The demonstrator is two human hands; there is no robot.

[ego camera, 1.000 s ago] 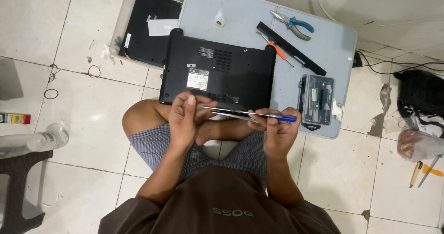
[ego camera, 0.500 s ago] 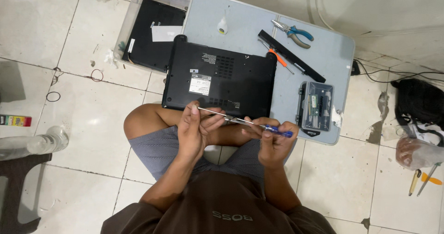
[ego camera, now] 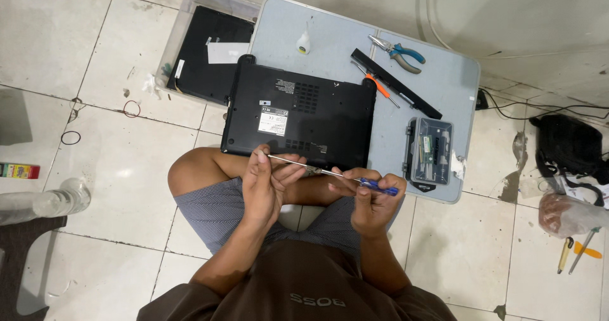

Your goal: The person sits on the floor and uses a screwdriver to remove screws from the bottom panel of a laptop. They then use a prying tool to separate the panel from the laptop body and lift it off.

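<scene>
On the low grey table (ego camera: 444,86), w/ the laptop (ego camera: 298,115) as landmark: it lies bottom-up, near edge by the person's knees, far edge toward a black bar (ego camera: 396,85) and pliers (ego camera: 398,51). Right of the laptop sits an open bit case (ego camera: 431,151); left of it, off the table, a second black laptop in a tray (ego camera: 206,54).

Just below the laptop's near edge, both hands work a screwdriver (ego camera: 330,172). Right hand (ego camera: 374,200) is closed round the blue handle; left hand (ego camera: 266,181) pinches the shaft near the tip, fingers narrow.

Judgement: tip looks off the laptop, so seat it square in the screw head first, keep the shaft upright, press down, turn slow w/ the right while the left only steadies.
</scene>
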